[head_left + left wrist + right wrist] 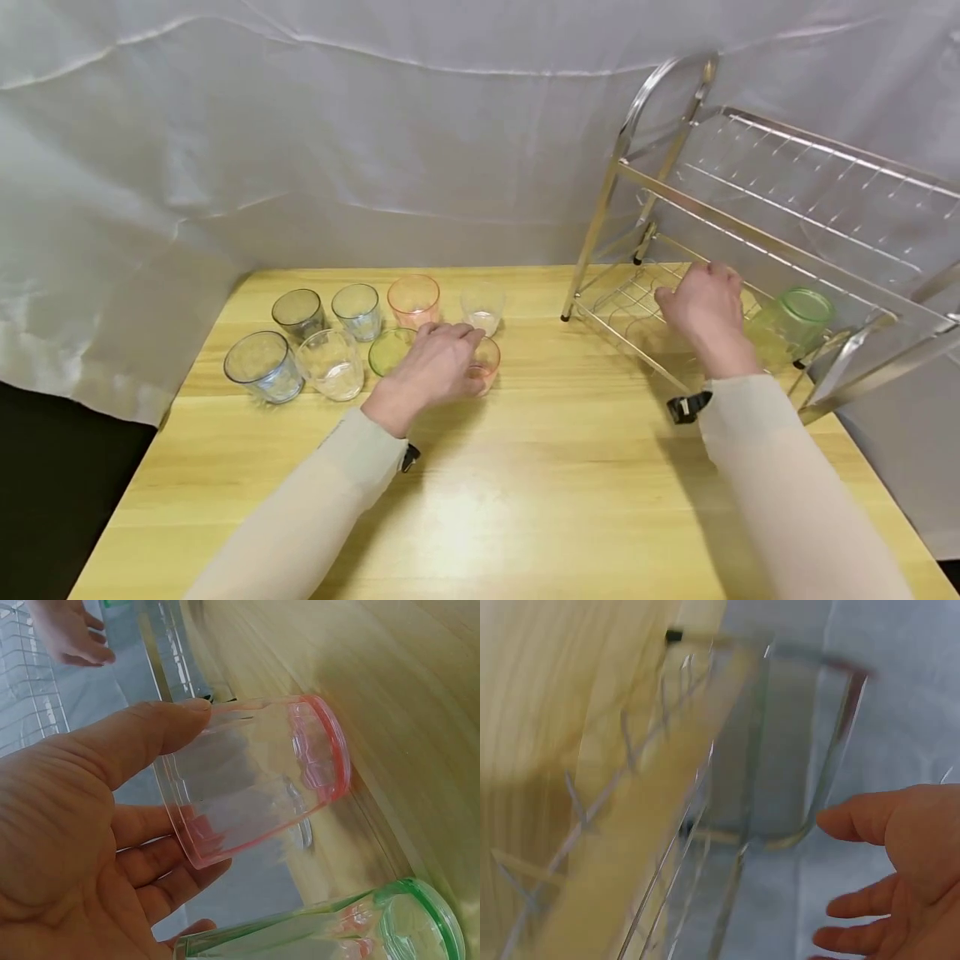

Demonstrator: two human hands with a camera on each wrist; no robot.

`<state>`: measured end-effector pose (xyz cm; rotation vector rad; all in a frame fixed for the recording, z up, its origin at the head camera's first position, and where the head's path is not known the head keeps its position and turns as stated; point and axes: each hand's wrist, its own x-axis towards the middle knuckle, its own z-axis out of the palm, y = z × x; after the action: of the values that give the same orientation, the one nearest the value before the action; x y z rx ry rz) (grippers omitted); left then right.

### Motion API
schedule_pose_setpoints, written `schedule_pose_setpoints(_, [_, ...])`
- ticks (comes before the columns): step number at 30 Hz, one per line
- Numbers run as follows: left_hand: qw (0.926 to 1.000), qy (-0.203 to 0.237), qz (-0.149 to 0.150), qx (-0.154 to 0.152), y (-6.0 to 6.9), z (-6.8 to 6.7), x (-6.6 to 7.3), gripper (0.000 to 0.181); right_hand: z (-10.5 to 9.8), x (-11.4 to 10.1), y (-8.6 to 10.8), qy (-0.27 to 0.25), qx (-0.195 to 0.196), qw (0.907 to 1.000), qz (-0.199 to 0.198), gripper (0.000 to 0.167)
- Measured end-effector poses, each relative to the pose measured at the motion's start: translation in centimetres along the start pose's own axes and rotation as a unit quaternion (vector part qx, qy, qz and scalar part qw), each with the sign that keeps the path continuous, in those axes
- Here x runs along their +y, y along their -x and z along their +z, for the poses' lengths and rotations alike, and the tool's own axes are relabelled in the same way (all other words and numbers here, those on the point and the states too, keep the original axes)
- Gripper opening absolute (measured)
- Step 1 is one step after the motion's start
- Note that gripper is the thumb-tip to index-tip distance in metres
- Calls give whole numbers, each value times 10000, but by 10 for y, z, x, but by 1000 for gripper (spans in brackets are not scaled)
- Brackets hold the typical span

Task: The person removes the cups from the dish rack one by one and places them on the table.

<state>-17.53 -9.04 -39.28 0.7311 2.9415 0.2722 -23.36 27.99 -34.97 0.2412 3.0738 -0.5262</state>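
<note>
My left hand (438, 360) has its thumb and fingers about the rim of a pink-orange glass (255, 772), which stands on the table. Close beside it stands a green-rimmed glass (390, 352), partly behind the hand. My right hand (707, 304) is at the metal rack's lower tier, holding nothing; in the right wrist view its thumb and fingers (861, 898) are spread apart. To the right of that hand, a green glass (802, 312) sits mouth-down in the rack (622, 292).
More glasses stand in two rows on the table: blue (264, 367), clear (332, 364), dark grey (298, 315), light blue (357, 312), orange (414, 302) and another clear one (483, 307). Behind the table (480, 500) hangs a grey cloth (420, 133).
</note>
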Motion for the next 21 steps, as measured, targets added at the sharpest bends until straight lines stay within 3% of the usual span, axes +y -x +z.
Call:
schedule_pose_setpoints(6, [10000, 44, -12, 52, 2, -1, -3, 79, -7, 15, -25, 170, 16, 9967, 796, 97])
schedule_pose_setpoints(10, [10000, 31, 24, 60, 2, -1, -3, 79, -8, 30, -32, 155, -72, 9890, 1468, 106])
schedule_pose_setpoints(13, [9999, 19, 81, 73, 1, 0, -3, 78, -9, 43, -34, 419, -166, 9830, 1778, 103])
schedule_pose_setpoints(21, [9999, -12, 111, 102, 0, 0, -3, 78, -18, 57, -29, 1031, -806, 9717, 1969, 94])
